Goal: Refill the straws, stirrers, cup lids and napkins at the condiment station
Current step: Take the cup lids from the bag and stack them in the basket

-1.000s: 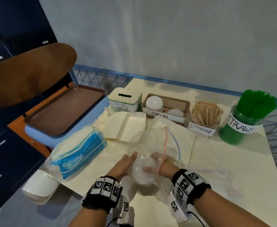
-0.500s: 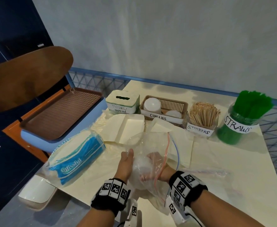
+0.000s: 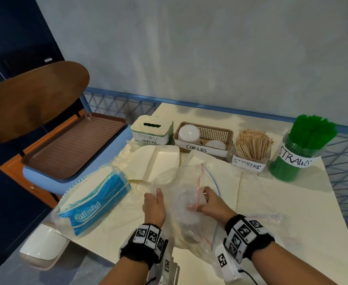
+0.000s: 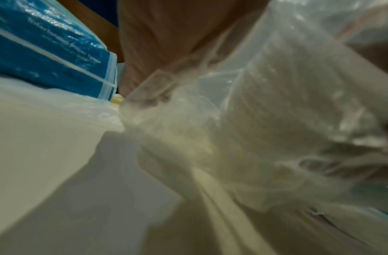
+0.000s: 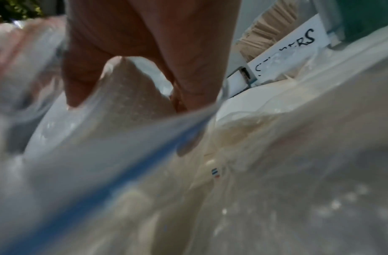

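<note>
A clear zip bag (image 3: 186,182) holding a stack of translucent cup lids (image 3: 186,210) lies on the cream table in front of me. My left hand (image 3: 154,203) lies flat against the bag's left side, fingers straight. My right hand (image 3: 202,199) reaches through the bag's mouth, and its thumb and fingers curl round the lids (image 5: 127,81). The bag's blue zip strip (image 5: 123,172) runs under that wrist. In the left wrist view the lid stack (image 4: 286,112) shows through the plastic. Behind stand the "CUP LIDS" basket (image 3: 214,133), tissue box (image 3: 151,130), stirrer box (image 3: 252,144) and straw jar (image 3: 300,149).
A blue "Blissful" tissue pack (image 3: 95,202) in clear wrap lies to the left of my hands. Cream paper packaging (image 3: 158,161) lies between the bag and the boxes. An empty clear bag (image 3: 272,217) lies on the right. A brown tray (image 3: 72,145) sits off the table's left edge.
My right hand has drawn back a little toward the bag's mouth, its fingers now curled. The left hand stays pressed on the bag's side. The view has shifted slightly.
</note>
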